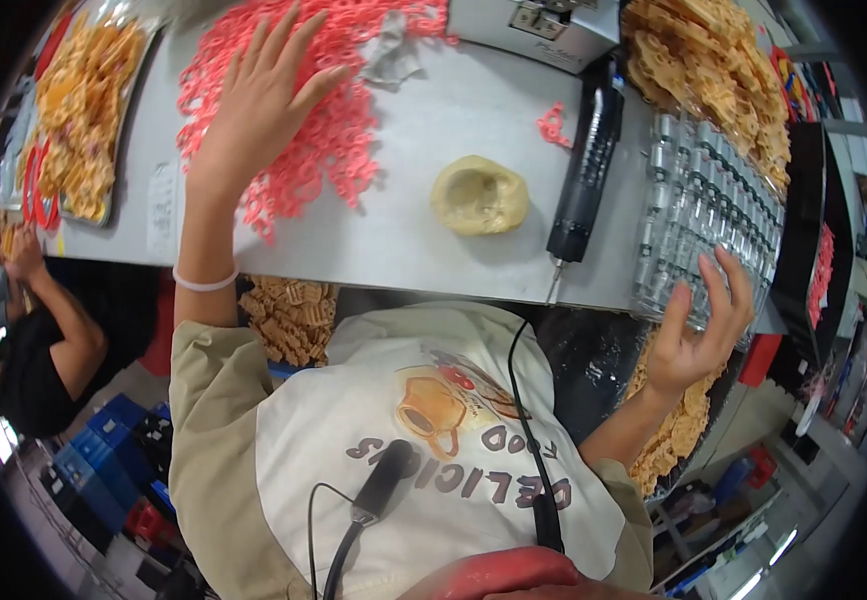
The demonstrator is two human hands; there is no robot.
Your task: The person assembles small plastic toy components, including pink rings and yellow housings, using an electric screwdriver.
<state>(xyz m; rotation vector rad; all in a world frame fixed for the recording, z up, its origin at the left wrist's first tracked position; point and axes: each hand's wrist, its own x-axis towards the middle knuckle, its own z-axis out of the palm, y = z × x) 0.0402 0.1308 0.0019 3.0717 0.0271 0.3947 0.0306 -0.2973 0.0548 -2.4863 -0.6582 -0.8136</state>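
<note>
My left hand [269, 110] lies over a broad pile of small coral-pink plastic pieces [314, 160], its fingers spread. My right hand [699, 325] is open at the table's near right edge, fingers apart and slightly curled, beside a clear tray of small glass-like cylinders [689, 200]. I see nothing held in it. Between the hands sits a pale yellow putty-like lump [454, 192] with a hollow on top. A black rotary handpiece [582, 190] with a thin metal tip rests to its right, tip toward me. One small pink cluster [554, 126] lies apart near the handpiece.
A grey-white control box [539, 30] stands at the back. Crumpled white tissue [392, 52] lies by the pink pile. Orange-tan pieces fill a tray [104, 205] at left and form a heap [704, 50] at far right. Another person's hand [26, 252] shows at left.
</note>
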